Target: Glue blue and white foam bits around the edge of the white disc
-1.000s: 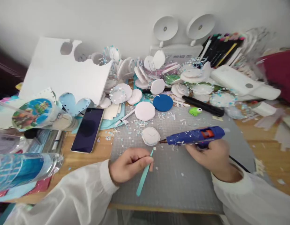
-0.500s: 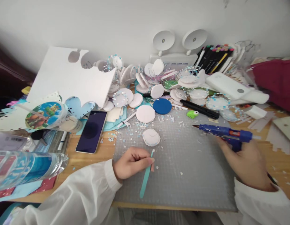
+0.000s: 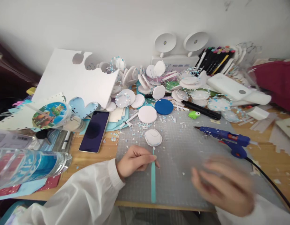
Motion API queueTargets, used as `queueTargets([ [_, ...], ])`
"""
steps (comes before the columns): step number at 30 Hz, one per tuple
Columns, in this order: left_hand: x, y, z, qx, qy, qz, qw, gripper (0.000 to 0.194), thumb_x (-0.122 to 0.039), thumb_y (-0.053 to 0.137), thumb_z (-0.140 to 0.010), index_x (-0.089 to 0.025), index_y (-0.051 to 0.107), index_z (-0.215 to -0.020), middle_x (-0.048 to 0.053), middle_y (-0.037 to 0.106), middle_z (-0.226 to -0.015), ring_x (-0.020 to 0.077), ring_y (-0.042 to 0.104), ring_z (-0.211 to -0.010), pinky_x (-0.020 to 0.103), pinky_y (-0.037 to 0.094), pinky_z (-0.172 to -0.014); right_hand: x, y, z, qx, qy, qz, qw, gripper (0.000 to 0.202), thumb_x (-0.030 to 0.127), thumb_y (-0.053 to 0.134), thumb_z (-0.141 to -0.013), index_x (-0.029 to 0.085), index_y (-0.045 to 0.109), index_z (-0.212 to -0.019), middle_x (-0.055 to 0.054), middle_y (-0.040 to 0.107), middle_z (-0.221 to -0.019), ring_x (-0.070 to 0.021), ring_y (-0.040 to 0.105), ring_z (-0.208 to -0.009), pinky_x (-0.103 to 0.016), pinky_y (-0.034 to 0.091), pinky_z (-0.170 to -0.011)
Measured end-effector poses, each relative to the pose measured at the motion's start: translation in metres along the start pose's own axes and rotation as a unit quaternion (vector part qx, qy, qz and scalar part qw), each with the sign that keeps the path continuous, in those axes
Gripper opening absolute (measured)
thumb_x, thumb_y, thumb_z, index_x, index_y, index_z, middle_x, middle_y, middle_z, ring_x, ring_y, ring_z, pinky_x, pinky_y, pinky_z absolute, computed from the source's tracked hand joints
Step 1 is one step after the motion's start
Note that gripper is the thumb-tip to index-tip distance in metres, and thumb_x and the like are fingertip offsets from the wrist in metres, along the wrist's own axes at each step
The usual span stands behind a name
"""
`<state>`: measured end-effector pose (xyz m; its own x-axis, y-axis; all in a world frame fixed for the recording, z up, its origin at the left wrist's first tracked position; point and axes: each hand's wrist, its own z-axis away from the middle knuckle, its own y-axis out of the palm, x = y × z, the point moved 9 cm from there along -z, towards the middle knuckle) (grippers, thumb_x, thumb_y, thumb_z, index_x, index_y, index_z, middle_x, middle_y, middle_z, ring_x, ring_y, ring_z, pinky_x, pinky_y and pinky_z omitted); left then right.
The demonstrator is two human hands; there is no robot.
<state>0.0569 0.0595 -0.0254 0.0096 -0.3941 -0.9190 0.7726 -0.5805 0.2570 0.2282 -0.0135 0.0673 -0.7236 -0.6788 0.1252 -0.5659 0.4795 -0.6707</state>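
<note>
White round disc [image 3: 153, 137] with a thin line curving over its face: lying flat on the grey gridded cutting mat [image 3: 177, 193], centre, just beyond the left hand [image 3: 136, 162]. The left hand is pinching slim teal tweezers [image 3: 153, 181] between thumb and fingers. The tip is pointing at the disc's near edge, a small pale piece showing there; cannot tell whether it is touching. The wide end is reaching toward the near edge of the mat.

Right hand [image 3: 226, 186]: showing blurred over the right of the mat, fingers loosely parted and part-curled, gripping nothing visible. Beyond it, a blue glue gun [image 3: 224, 136] with an orange-red part is lying on its side, dark nozzle pointing left, black cable [image 3: 269, 173] trailing off to the right.

Behind the round disc, a larger plain white disc [image 3: 147, 114] is lying beside a flat dark-blue disc [image 3: 164, 107]. To their right, a small bright-green gadget [image 3: 194, 115] is sitting near a black cutter-like tool [image 3: 201, 110]. Tiny white and pale-blue bits are lying scattered about the mat.

Left of the mat, a dark-screened phone [image 3: 94, 132] is resting face up on the wooden counter [image 3: 86, 161]. A clear bottle with a blue label [image 3: 37, 165] is lying nearer the left sleeve.
</note>
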Motion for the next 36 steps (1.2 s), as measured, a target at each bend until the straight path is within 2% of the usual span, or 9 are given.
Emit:
queueTargets([
  [3,-0.001,-0.002,0.0,-0.011,0.008,0.001,1.0,0.038,-0.041,0.059,-0.081,-0.007,0.07,-0.067,-0.007,0.033,-0.032,0.004,0.023,-0.032,0.023,0.015,-0.038,0.048,0.045,-0.024,0.069,-0.128,-0.029,0.989,0.024,0.009,0.065,-0.074,0.019,0.058,-0.094,-0.004,0.059,-0.085,-0.0162,0.054,-0.073,-0.035,0.048,-0.069],
  [6,-0.004,0.0,-0.001,-0.012,0.02,-0.004,1.0,0.048,-0.042,0.06,-0.08,-0.013,0.048,-0.043,-0.006,0.033,-0.033,0.0033,0.023,-0.033,0.023,0.016,-0.038,0.065,0.07,-0.042,0.095,-0.176,-0.022,0.98,0.011,0.01,0.055,-0.08,0.016,0.056,-0.09,-0.001,0.057,-0.069,-0.0147,0.048,-0.059,-0.033,0.042,-0.057],
  [9,-0.006,0.006,-0.001,0.002,0.022,-0.02,1.0,0.054,-0.044,0.059,-0.082,-0.016,0.035,-0.042,-0.007,0.03,-0.037,0.003,0.021,-0.037,0.022,0.015,-0.039,0.072,0.073,-0.051,0.073,-0.202,-0.022,0.976,0.01,0.009,0.048,-0.083,0.017,0.053,-0.082,0.002,0.049,-0.056,-0.0142,0.04,-0.051,-0.032,0.033,-0.051],
  [14,-0.009,0.008,-0.001,-0.011,0.044,-0.084,0.995,0.052,-0.046,0.05,-0.088,-0.015,0.042,-0.047,-0.006,0.033,-0.041,0.0044,0.025,-0.04,0.021,0.02,-0.04,0.063,0.069,-0.05,0.081,-0.201,-0.065,0.974,0.02,0.002,0.044,-0.078,0.02,0.049,-0.073,0.002,0.045,-0.054,-0.0146,0.037,-0.051,-0.031,0.028,-0.049],
  [17,-0.029,0.0,0.006,-0.07,0.142,-0.21,0.965,0.038,-0.034,0.045,-0.092,-0.012,0.061,-0.065,-0.003,0.044,-0.047,0.0072,0.035,-0.044,0.021,0.03,-0.045,0.04,0.063,-0.045,0.084,-0.144,-0.153,0.974,0.025,0.0,0.044,-0.075,0.022,0.04,-0.064,0.003,0.04,-0.053,-0.0137,0.035,-0.051,-0.031,0.027,-0.049],
  [21,-0.067,0.003,0.031,-0.16,0.355,-0.436,0.811,0.012,-0.02,0.056,-0.085,-0.014,0.066,-0.088,0.004,0.063,-0.068,0.0137,0.054,-0.062,0.027,0.044,-0.062,-0.021,0.053,-0.037,-0.032,0.083,-0.264,0.961,0.031,0.0,0.047,-0.077,0.022,0.029,-0.065,0.005,0.031,-0.055,-0.0115,0.029,-0.047,-0.029,0.022,-0.045],
  [24,-0.066,0.008,0.029,-0.17,0.369,-0.553,0.728,0.023,-0.02,0.06,-0.083,-0.015,0.062,-0.106,0.01,0.067,-0.097,0.0206,0.06,-0.09,0.034,0.048,-0.081,-0.053,0.06,-0.025,-0.087,0.225,-0.297,0.924,0.025,0.008,0.044,-0.087,0.024,0.029,-0.075,0.006,0.029,-0.059,-0.0105,0.03,-0.045,-0.027,0.022,-0.043],
  [28,-0.051,0.013,0.013,-0.096,0.331,-0.603,0.719,0.013,-0.017,0.053,-0.089,-0.016,0.061,-0.099,0.01,0.066,-0.112,0.0225,0.055,-0.113,0.039,0.045,-0.098,-0.067,0.077,-0.016,-0.093,0.321,-0.374,0.865,0.018,0.018,0.045,-0.091,0.025,0.031,-0.083,0.005,0.034,-0.064,-0.0104,0.032,-0.047,-0.025,0.027,-0.044],
  [36,-0.047,0.01,0.009,-0.066,0.307,-0.567,0.761,0.018,-0.012,0.041,-0.092,-0.017,0.053,-0.105,0.008,0.069,-0.106,0.0179,0.061,-0.105,0.042,0.036,-0.106,-0.049,0.086,-0.017,-0.011,0.297,-0.478,0.826,0.018,0.017,0.04,-0.093,0.025,0.027,-0.082,0.007,0.026,-0.064,-0.0072,0.025,-0.044,-0.022,0.021,-0.041],
])
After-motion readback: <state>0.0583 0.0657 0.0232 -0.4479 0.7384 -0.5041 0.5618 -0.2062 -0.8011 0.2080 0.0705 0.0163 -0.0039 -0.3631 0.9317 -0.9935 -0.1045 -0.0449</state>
